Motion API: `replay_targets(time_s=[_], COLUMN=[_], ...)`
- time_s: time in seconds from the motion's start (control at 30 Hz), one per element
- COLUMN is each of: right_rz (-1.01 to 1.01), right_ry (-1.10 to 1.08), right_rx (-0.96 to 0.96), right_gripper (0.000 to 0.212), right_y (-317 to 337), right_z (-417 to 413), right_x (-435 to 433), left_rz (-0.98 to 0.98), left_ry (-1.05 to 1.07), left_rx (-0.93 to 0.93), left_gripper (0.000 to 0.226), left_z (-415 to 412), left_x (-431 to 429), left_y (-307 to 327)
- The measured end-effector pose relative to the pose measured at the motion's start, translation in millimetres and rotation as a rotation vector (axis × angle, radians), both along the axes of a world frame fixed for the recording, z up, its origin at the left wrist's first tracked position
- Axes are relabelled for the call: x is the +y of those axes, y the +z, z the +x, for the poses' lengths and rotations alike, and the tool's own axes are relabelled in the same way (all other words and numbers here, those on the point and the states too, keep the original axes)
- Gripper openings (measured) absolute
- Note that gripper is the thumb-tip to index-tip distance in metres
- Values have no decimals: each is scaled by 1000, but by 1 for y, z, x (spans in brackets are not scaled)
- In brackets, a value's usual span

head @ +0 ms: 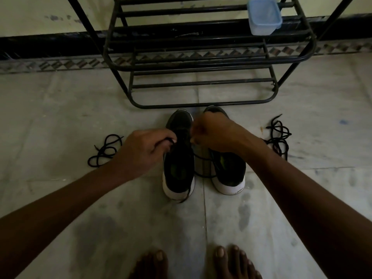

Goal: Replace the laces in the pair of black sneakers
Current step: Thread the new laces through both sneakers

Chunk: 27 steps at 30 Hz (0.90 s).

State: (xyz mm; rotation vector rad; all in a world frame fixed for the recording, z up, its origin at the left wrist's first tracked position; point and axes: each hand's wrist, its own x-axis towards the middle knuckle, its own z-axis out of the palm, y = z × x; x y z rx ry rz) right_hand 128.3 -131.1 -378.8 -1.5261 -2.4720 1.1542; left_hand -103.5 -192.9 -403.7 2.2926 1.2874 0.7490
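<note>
Two black sneakers with white soles stand side by side on the floor, toes pointing away from me: the left sneaker [179,158] and the right sneaker [229,170]. My left hand [145,150] pinches a black lace end at the left sneaker's eyelets. My right hand [213,133] is curled over the gap between the shoes and grips the other part of that lace. A slack run of lace [203,174] drapes between the two shoes. A loose black lace [105,151] lies on the floor to the left, another loose lace [278,135] to the right.
A black metal shoe rack [201,63] stands just beyond the sneakers against the wall. A clear plastic container with a blue lid [263,17] sits on one of its shelves. My bare feet [201,262] are at the bottom edge on the tiled floor.
</note>
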Motion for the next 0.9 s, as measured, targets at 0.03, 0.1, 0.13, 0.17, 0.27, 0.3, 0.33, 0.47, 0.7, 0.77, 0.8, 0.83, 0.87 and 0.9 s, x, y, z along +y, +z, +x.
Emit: replay_targets(time_s=[0.03,0.1,0.13,0.17,0.27,0.3,0.33,0.47,0.7,0.77,0.8,0.83,0.87,0.9], right_rz=[19,-13,-56,-111,-208,-197,-177,-117,-5,-19,-28,-40,-57,-78], right_ry=[-8,0,5,8,0,-1,-9,-129,-237,-319,-360,-394,-421,-445], right_rx=[75,255,343,407,514,531,545,621,592,623,632,646,667,696], right_gripper=[16,33,36,38,39,38,35,19,18,21,21,22,23,24], right_y=[-2,-6,-8,-10,-18,-20,-23,-25,-27,-31,-32,-34,-37,-38], right_z=[-3,-11,-14,-18,-22,-22,-21,-11,-3,-6,-7,-8,-9,-10], right_x=[3,5,4,2,-2,-3,-2,6,24,26,26,27,28,29], left_rz=[-32,-139,-208,-273,-505,-589,-651,-576,-421,-445,-458,-464,-458,-448], left_ry=[20,70,92,111,160,180,212,369,457,511,535,550,556,557], left_rx=[-87,-256,-335,-417,-740,-836,-896,-684,-313,-249,-231,-212,-176,-131], left_gripper=[18,17,16,17,22,22,19,17,26,22,19,16,13,12], left_z=[-4,-10,-12,-14,-23,-25,-27,-33,-60,-66,-69,-70,-72,-73], left_x=[2,7,9,10,12,13,14,21,25,24,23,22,21,20], left_y=[3,8,10,12,14,14,12,-6,-37,-43,-45,-47,-48,-49])
